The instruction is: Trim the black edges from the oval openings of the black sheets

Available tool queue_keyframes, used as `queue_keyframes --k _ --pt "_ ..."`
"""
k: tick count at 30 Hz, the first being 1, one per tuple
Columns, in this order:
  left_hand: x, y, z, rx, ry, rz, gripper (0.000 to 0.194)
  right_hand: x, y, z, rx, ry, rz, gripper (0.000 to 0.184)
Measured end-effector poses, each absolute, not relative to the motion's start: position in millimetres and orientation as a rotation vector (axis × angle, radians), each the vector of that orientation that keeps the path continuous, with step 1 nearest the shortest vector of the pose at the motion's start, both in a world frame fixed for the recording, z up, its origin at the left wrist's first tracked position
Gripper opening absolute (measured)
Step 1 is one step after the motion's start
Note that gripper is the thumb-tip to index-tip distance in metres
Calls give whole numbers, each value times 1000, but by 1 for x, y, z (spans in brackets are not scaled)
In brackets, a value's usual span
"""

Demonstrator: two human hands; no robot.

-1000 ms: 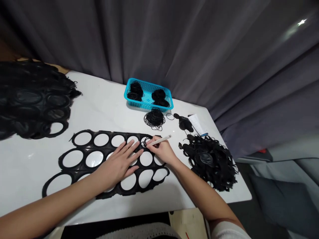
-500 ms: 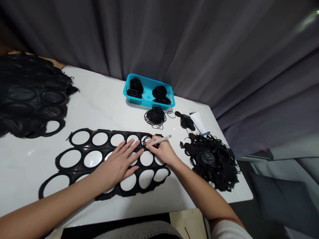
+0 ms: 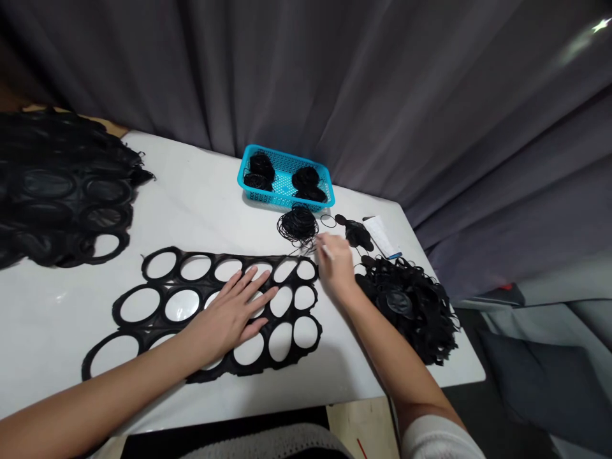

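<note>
A black sheet (image 3: 161,305) with rows of large round holes lies flat on the white table. My left hand (image 3: 233,311) presses on its middle, palm down and fingers spread. Just past the sheet's upper right corner, my right hand (image 3: 337,266) is closed around a slim white pen-like tool (image 3: 327,250). Thin black strands show by the fingertips; I cannot tell whether they are gripped. Close to them sits a tangled heap of thin black rings (image 3: 297,223). The tool's tip is hard to make out.
A blue basket (image 3: 268,199) holding several bundles of black rings stands at the back. Black discs (image 3: 357,236) and a white paper (image 3: 381,236) lie right of the heap. A pile of black scraps (image 3: 411,306) is at right, stacked black sheets (image 3: 52,185) at left. A grey curtain (image 3: 287,70) hangs behind.
My right hand has moved up and right off the sheet's top row to beside the ring heap, still holding the tool. The sheet's right end has shifted slightly. My left hand stays put.
</note>
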State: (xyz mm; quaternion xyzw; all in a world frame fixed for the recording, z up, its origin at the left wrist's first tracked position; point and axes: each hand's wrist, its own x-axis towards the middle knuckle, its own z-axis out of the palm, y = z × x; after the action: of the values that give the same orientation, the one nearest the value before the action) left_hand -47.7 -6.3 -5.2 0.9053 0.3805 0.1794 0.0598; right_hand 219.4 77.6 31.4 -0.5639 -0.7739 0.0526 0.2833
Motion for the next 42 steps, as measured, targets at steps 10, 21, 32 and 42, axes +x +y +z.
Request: queue_keyframes --k 10,21,32,42 --pt "-71 -4 7 2675 1199 553 54 219 104 42 -1550 -1854 286 13" --pt "-84 -7 5 2729 1225 575 52 230 97 37 -1374 -1032 1211 33" --pt "-89 -12 4 2759 1229 565 47 152 56 28 -1262 -1535 1256 20" --pt "-87 -14 -3 2739 1246 536 48 137 40 23 -1229 -2017 1012 14"
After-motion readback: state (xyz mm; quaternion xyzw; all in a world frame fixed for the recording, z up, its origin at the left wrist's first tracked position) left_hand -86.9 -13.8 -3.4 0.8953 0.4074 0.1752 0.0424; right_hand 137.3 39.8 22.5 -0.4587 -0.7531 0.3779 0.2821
